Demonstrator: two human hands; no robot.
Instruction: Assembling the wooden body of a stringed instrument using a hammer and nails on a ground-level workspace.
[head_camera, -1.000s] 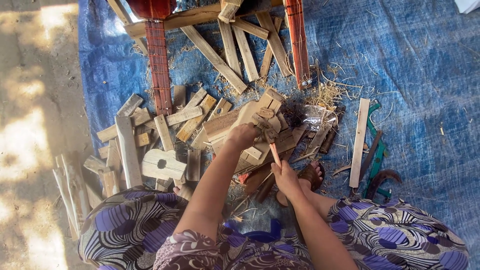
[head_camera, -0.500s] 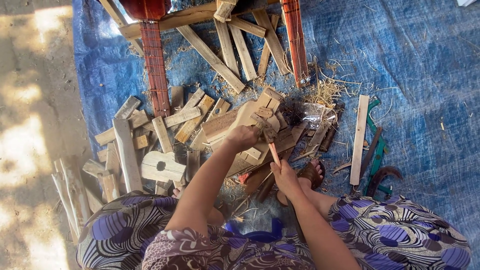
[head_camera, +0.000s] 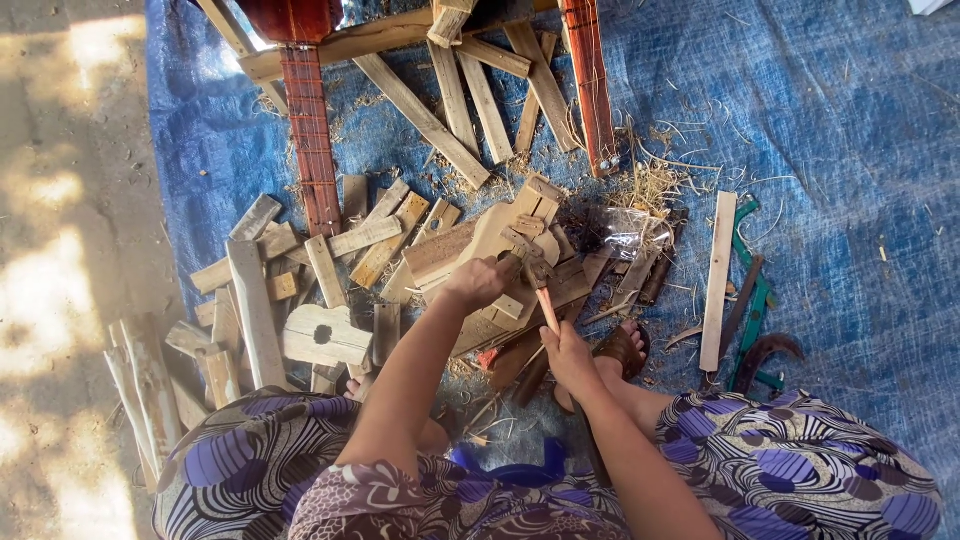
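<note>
The red fretted neck (head_camera: 308, 130) and the red strip (head_camera: 590, 85) farther right both run off the far edge of the picture. The left hand (head_camera: 478, 283) covers part of the pale wooden block (head_camera: 500, 235), so its grip there cannot be made out. The tip of the thin orange tool (head_camera: 547, 308) is lost among wood scraps. The clear plastic wrap (head_camera: 625, 232) hides whatever lies under it.

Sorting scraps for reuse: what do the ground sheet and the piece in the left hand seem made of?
Ground sheet: likely woven plastic tarp, blue, with a visible weave and creases. Piece under the left hand: pale bare wood, unfinished, matte, grain faintly visible.
</note>
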